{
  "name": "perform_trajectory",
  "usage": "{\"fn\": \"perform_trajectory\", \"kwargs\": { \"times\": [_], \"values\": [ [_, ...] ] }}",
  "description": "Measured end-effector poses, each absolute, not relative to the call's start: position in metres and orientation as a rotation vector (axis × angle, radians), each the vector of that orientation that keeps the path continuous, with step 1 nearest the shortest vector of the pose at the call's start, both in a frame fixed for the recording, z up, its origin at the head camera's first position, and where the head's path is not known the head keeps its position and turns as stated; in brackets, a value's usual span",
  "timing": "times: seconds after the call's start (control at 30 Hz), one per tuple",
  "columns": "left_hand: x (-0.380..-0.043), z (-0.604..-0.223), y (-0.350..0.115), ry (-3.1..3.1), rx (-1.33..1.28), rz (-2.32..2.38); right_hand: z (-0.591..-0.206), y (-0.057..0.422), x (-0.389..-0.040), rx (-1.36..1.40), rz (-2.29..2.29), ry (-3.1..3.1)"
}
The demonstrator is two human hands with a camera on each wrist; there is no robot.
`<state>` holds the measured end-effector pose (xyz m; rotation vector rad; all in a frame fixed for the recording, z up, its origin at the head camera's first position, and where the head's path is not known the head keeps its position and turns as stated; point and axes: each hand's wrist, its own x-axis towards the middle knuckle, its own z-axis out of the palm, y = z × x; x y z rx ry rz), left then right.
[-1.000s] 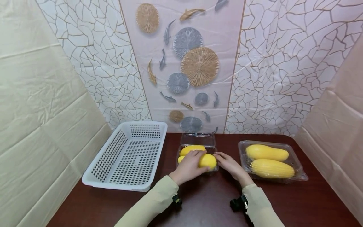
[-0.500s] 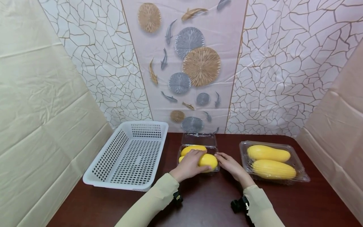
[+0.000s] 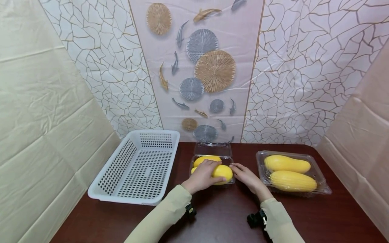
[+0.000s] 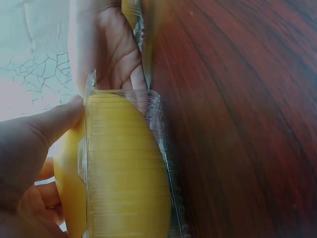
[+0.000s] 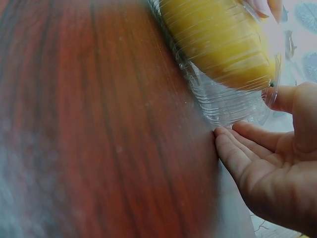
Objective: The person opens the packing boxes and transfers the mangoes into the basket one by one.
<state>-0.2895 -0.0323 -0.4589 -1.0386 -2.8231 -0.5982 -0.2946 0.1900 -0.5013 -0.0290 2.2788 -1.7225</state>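
Inside the box [image 3: 227, 160], the front fruit [image 3: 223, 172] lies under the gripping left hand [image 3: 203, 176]; the right hand [image 3: 247, 176], fingers extended, touches the box's end.

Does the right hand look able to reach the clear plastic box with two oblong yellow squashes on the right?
Probably yes: nothing visible stands between the right hand and that clear plastic box, though it touches the open clear plastic container.

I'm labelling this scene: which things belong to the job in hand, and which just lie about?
In the job:
front yellow fruit, held by left hand
rear yellow fruit
open clear box, touched by right hand

Apparently lying about:
white basket
other clear box, two yellow fruits inside
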Motion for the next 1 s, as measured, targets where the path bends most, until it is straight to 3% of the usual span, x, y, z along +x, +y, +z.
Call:
{"fn": "perform_trajectory", "kwargs": {
  "times": [1.0],
  "values": [
    [-0.2956, -0.4670, -0.0352, -2.786, -1.030, -0.774, -0.4989, 0.1885, -0.2946, -0.014, -1.722, 2.286]
  ]
}}
